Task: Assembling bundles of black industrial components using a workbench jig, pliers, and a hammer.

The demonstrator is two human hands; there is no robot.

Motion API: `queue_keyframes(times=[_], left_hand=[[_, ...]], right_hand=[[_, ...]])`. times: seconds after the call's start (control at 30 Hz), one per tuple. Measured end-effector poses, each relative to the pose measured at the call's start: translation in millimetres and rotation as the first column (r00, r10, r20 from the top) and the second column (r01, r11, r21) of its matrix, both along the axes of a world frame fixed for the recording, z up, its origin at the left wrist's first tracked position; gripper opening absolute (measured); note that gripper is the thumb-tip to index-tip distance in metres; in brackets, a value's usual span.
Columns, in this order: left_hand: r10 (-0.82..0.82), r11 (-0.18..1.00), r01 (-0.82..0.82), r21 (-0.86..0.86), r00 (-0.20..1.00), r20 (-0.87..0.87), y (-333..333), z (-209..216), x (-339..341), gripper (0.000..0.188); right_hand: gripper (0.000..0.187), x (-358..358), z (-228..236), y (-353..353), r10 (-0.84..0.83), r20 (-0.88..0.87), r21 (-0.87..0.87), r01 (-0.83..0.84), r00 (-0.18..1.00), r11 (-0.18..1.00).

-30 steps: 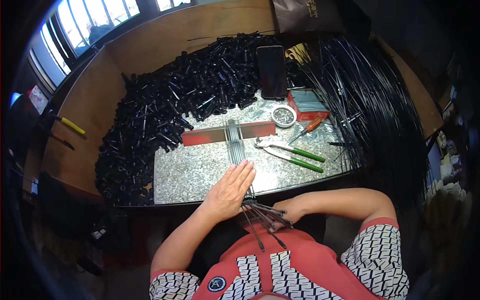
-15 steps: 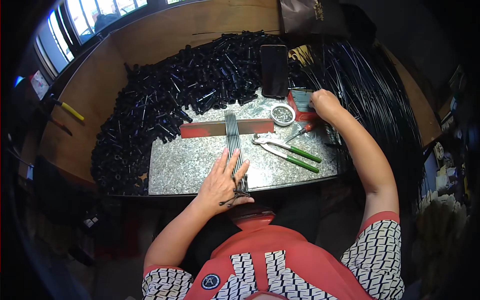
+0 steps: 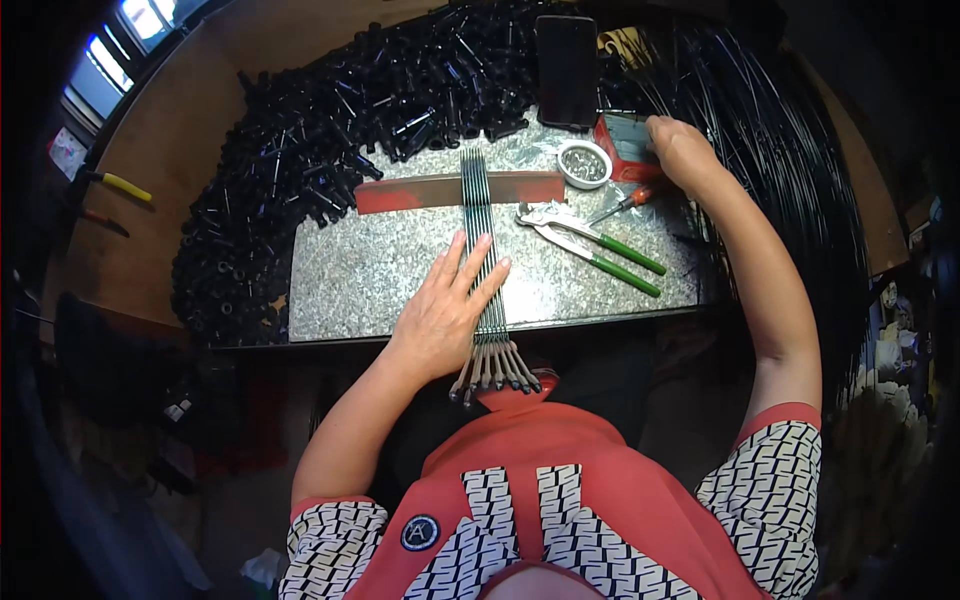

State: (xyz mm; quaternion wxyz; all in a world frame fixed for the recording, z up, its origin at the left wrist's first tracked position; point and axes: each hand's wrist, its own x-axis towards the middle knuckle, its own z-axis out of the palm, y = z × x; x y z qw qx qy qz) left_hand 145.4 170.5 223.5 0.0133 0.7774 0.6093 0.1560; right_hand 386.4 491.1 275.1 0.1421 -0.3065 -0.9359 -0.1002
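Observation:
My left hand (image 3: 446, 310) lies flat, fingers spread, on a row of thin dark rods (image 3: 478, 215). The rods rest side by side across a red-brown bar (image 3: 410, 194). Their knobbed ends (image 3: 492, 370) fan out past the table's near edge. On the right, my right hand (image 3: 684, 155) is closed at a red-edged holder or tray (image 3: 622, 165); what its fingers grip, if anything, cannot be made out. Between the hands lie green-handled pincers (image 3: 600, 255), a small white dish (image 3: 584, 164) of tiny metal bits and a red-handled screwdriver (image 3: 632, 199).
A big heap of black tubular parts (image 3: 330, 130) covers the back and left of the speckled tabletop (image 3: 370, 285). A dark phone (image 3: 567, 72) lies at the back. Long black rods (image 3: 770, 150) are piled at right. Wooden boards (image 3: 170, 150) wall the table.
The whole view has shifted, so the table sits higher in the picture. The rods' knobbed ends now spread in a fan beside my left hand. My right hand stays by the red-edged holder.

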Motion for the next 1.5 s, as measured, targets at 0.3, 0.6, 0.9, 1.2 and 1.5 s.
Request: queue_keyframes(times=[0.3, 0.6, 0.9, 1.2, 1.5], left_hand=[[0.005, 1.000, -0.005, 0.008, 0.999, -0.051, -3.3, -1.6, 0.6, 0.062], [-0.003, 1.000, 0.002, 0.022, 1.000, 0.005, -3.2, 1.7, 6.4, 0.094], [0.023, 1.000, -0.023, -0.016, 1.000, -0.008, -2.5, 3.5, 5.2, 0.095], [0.014, 0.999, -0.015, -0.032, 1.000, -0.016, -3.5, 1.7, 5.6, 0.096], [0.013, 0.999, -0.013, -0.047, 1.000, -0.016, -3.0, 2.5, 6.2, 0.096]], right_hand=[[0.027, -71.2, -1.7, -73.0, 0.405, -0.166, 0.092, -0.395, 0.899, 0.914], [0.022, -117.6, -33.6, -86.4, 0.377, 0.001, 0.113, -0.375, 0.926, 0.920], [0.033, -121.4, -27.8, -88.8, 0.313, 0.078, 0.075, -0.319, 0.947, 0.945], [0.022, -123.1, -35.9, -85.4, 0.387, -0.012, 0.133, -0.382, 0.922, 0.915], [0.023, -120.7, -32.9, -81.7, 0.418, -0.033, 0.134, -0.410, 0.908, 0.902]])
